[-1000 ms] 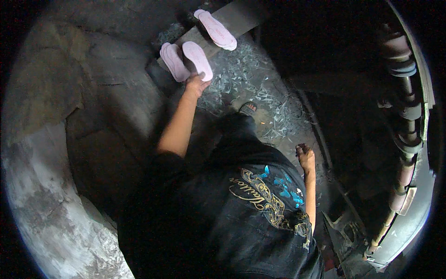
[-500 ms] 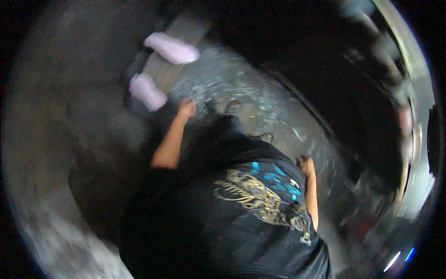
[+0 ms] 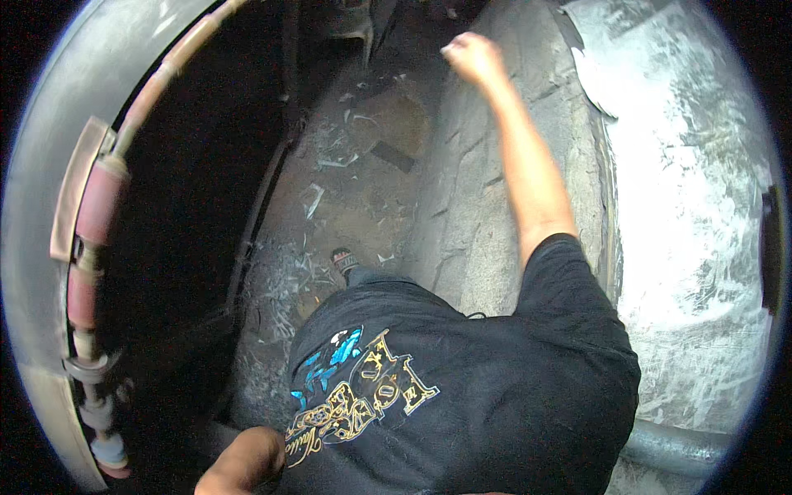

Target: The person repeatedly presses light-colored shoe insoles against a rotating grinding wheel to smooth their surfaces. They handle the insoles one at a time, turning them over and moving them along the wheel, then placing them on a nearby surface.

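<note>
My right arm reaches forward over a grey, cracked-looking ledge [image 3: 483, 214]. At its end my right hand [image 3: 476, 58] is closed, fingers curled, with a pale spot at the fingertips; what it holds, if anything, I cannot make out. My left arm is bent at the lower left, beside my black printed shirt. A rounded, shadowed part of it, perhaps my left hand [image 3: 257, 454], shows there, but no fingers can be made out. One shoe [image 3: 342, 260] stands on the littered floor [image 3: 363, 202] below me.
To the left runs a curved metal frame with pinkish cylindrical parts [image 3: 99, 202] beside a dark recess. A scuffed white surface [image 3: 693, 223] lies along the right, a grey pipe [image 3: 676, 450] near its lower end. Pale scraps [image 3: 313, 200] litter the floor.
My view has swung round: the pinkish-lilac rolls at the upper left are out of sight, and the machine frame has passed from right to left. My right arm is now stretched forward.
</note>
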`<state>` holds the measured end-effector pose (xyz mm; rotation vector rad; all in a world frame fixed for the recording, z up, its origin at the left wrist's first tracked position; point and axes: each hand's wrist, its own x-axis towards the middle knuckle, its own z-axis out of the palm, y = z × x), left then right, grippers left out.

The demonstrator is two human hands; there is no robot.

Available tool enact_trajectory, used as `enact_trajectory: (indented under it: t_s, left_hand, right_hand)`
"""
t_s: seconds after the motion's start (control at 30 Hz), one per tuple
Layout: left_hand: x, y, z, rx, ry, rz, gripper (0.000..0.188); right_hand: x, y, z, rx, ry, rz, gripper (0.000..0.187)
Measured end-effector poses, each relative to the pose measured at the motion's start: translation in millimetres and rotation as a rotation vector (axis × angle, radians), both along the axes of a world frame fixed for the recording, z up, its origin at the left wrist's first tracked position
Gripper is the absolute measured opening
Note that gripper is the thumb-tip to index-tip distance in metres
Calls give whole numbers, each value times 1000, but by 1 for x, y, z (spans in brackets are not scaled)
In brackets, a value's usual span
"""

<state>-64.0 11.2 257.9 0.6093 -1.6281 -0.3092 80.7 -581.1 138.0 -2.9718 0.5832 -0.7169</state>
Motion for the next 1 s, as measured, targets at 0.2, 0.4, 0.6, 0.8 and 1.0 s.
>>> enact_trajectory:
  t_s: [0.2, 0.4, 0.6, 0.8, 1.0]
  left_hand:
    - [32, -61, 42, 215, -24, -219, 44]
    - [39, -72, 50, 289, -203, -48, 41]
    - [39, -56, 62, 632, 18, -236, 44]
    - [57, -66, -31, 452, 267, 321, 42]
    - [64, -136, -144, 822, 1291, 339, 69]
  right_hand:
    - [-110, -211, 134, -256, 136, -845, 48]
    - [-162, -301, 159, 179, 316, -718, 63]
    - [-170, -304, 152, 121, 231, -747, 60]
    - [-133, -200, 186, 645, -194, -587, 66]
    - [-41, 133, 40, 1758, -173, 831, 39]
